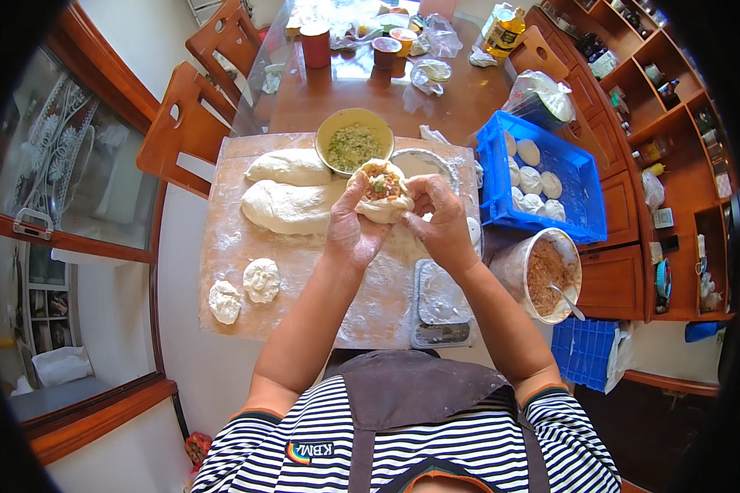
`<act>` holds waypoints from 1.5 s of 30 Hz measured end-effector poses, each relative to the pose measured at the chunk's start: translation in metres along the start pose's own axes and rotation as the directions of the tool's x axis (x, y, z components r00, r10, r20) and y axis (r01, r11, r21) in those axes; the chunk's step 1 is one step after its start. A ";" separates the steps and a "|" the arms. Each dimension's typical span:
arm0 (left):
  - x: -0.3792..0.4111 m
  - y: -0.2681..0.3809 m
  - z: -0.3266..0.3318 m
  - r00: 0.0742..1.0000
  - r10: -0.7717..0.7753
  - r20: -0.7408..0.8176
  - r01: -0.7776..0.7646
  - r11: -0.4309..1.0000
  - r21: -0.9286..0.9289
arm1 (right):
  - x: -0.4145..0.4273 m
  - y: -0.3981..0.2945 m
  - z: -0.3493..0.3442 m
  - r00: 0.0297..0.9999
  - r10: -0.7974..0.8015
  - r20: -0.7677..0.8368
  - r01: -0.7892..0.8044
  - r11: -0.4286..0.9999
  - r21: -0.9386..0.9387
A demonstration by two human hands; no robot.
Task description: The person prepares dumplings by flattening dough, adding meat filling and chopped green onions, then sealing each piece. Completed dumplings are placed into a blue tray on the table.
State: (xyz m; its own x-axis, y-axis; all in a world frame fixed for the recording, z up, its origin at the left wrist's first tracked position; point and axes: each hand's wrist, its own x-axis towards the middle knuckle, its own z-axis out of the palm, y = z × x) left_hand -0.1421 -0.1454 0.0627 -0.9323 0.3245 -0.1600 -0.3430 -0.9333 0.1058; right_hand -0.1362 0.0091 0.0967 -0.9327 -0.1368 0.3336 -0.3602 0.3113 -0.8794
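A dough wrapper (385, 212) heaped with minced filling (383, 187) is held above the board, its top still open. My left hand (354, 225) cups it from the left, thumb against its rim. With thumb and fingers, my right hand (436, 215) pinches the wrapper's right edge. Just behind the hands stands a bowl (325, 132) of chopped green filling (353, 148). Two large dough pieces (290, 206) lie on the floured wooden board (320, 265) to the left. Nearer me on that side are two small flattened dough lumps (261, 280).
A blue crate (583, 179) holding several stuffed buns (530, 180) is at the right. A tub (505, 268) of minced filling with a spoon (567, 302) stands nearer. Beside my right forearm lies a floured kitchen scale (441, 293). Behind my right hand sits a bowl of flour (420, 162).
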 end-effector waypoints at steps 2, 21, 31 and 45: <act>0.000 -0.016 -0.007 0.999 0.020 0.033 -0.023 0.998 0.064 | -0.009 0.004 -0.018 0.997 -0.075 0.016 0.076 0.993 -0.093; -0.069 -0.148 0.038 0.994 -0.020 -0.110 0.071 0.872 0.484 | -0.087 0.010 -0.147 0.828 0.239 0.508 -0.492 0.745 0.450; -0.103 -0.155 0.058 0.985 0.120 -0.124 0.005 0.697 0.717 | -0.112 0.015 -0.150 0.922 0.111 0.371 -0.322 0.752 0.575; -0.131 -0.096 0.010 0.995 0.059 -0.083 0.010 0.756 0.654 | -0.122 -0.021 -0.064 0.887 0.204 0.414 -0.365 0.859 0.360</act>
State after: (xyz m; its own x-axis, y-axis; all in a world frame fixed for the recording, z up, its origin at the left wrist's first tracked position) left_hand 0.0115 -0.0969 0.0837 -0.9381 0.2552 -0.2343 -0.3438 -0.6021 0.7206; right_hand -0.0162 0.0798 0.0968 -0.8942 -0.4470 -0.0235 0.0368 -0.0212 -0.9991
